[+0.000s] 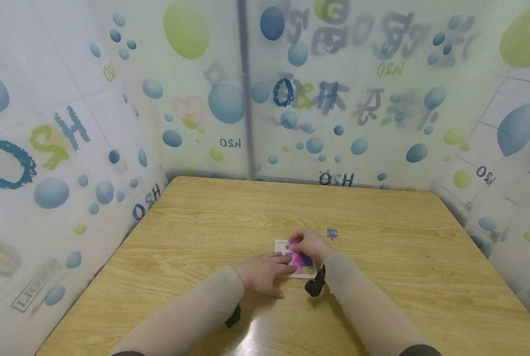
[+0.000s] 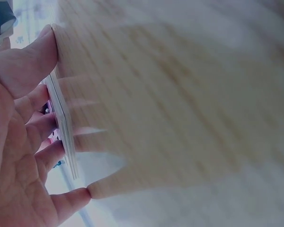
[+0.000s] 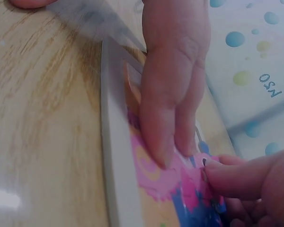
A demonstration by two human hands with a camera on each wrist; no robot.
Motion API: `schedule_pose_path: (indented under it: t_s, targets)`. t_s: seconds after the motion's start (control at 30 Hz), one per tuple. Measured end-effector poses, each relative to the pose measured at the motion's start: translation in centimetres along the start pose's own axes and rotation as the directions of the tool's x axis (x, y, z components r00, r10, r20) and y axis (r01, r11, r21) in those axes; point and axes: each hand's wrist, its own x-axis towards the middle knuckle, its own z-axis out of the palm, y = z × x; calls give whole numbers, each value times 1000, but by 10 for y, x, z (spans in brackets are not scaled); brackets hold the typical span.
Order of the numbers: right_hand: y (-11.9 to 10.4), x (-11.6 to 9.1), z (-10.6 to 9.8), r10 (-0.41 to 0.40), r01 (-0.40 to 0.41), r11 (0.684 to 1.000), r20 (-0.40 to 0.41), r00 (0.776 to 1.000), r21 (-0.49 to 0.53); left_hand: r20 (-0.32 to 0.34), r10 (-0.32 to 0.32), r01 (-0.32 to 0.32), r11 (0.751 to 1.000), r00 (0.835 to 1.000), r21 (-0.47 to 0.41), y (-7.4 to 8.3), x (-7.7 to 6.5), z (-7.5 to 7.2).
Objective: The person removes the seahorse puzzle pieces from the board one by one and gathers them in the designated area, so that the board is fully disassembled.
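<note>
A small jigsaw puzzle with a pink figure [image 1: 297, 261] on blue lies in a white frame [image 3: 112, 142] on the table. My left hand [image 1: 261, 272] spreads over its left side, with straight fingers [image 3: 158, 118] pressing on the pink pieces. In the left wrist view the left thumb [image 2: 38, 61] and little finger reach past the frame's edge [image 2: 64, 127] to the tabletop. My right hand [image 1: 310, 244] is at the frame's far side, pinching a pink puzzle piece [image 3: 202, 160] between thumb and fingers, close over the picture. The fingers behind that piece are mostly hidden.
One loose blue and purple puzzle piece [image 1: 332, 234] lies on the wooden table [image 1: 380, 277], just beyond the right hand. Patterned curtains [image 1: 194, 148] stand along the table's back and sides. A black wrist strap [image 1: 315, 284] hangs beside the frame's near right corner.
</note>
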Motion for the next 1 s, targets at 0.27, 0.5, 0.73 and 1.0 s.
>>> schedule_pose_path:
  t_s: [0.27,0.5,0.73,1.0]
  targets:
    - [1,-1,-3,-21,21,1000,-17,1000,-11,13,4,-5,1000,1000,11,1,1,0]
    - [1,-1,-3,-8,8,1000,-27,1000,-5,2,-5,5,1000,1000,-16,3,3,-3]
    - [1,-1,-3,-7,7,1000,-23,1000,-11,-20,-40,41,998,999,45,8,7,0]
    - [3,2,-3,-27,27,1000,-20,999,-13,-55,-44,54,982,998,182,15,10,0]
